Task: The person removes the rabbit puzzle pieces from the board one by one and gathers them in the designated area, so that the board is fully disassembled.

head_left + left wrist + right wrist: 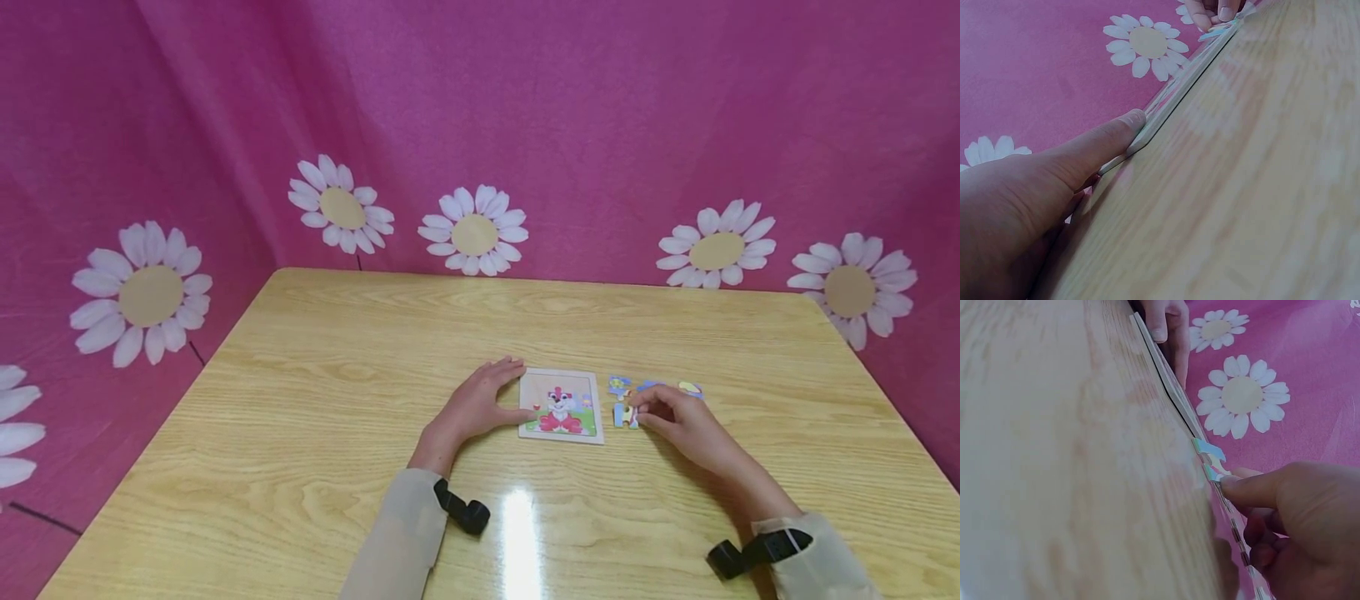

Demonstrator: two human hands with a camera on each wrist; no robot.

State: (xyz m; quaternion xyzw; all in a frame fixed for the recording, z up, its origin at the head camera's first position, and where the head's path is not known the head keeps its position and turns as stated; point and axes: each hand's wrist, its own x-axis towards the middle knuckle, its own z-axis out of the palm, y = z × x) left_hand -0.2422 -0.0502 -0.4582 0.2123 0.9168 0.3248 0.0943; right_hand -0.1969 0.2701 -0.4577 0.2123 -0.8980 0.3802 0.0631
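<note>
Ahead, past the left hand [476, 406] and right hand [690, 425], wood stretches to the far edge of the table [480, 325]. Just right of the left hand lies the puzzle board [542, 385]; that hand's thumb rests on it, fingers loosely extended. At the right hand's bent fingertips, a puzzle piece [631, 417] is pinched.

I see magenta cloth [570, 125] with white, tan-centred daisies [474, 235] | yellow-tan wood-grain table [262, 467] | pale-framed puzzle board [538, 386], red-and-white animal [560, 417] on green | blue-and-yellow pieces [618, 385] | 2 beige sleeves [405, 521]
</note>
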